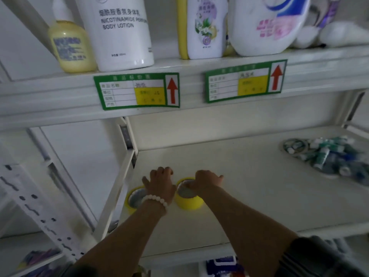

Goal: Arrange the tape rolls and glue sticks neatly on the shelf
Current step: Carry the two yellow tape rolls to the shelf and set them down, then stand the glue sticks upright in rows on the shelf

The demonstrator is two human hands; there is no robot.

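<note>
Two yellow tape rolls at the near-left of the lower shelf (239, 196), both hands present.
Lying flat, side by side: left roll (132, 198), right roll (188, 198). The right hand (207, 180) grips the right roll's far rim, thumb in its core. The left hand (159, 182) sits between them, fingers curled; its hold cannot be told. The glue sticks (327, 156) lie heaped far right.

The white bottle (117, 33) reads "NICOTINAMIDE PERFUM… BODY LOTION" (last word cut off).
</note>
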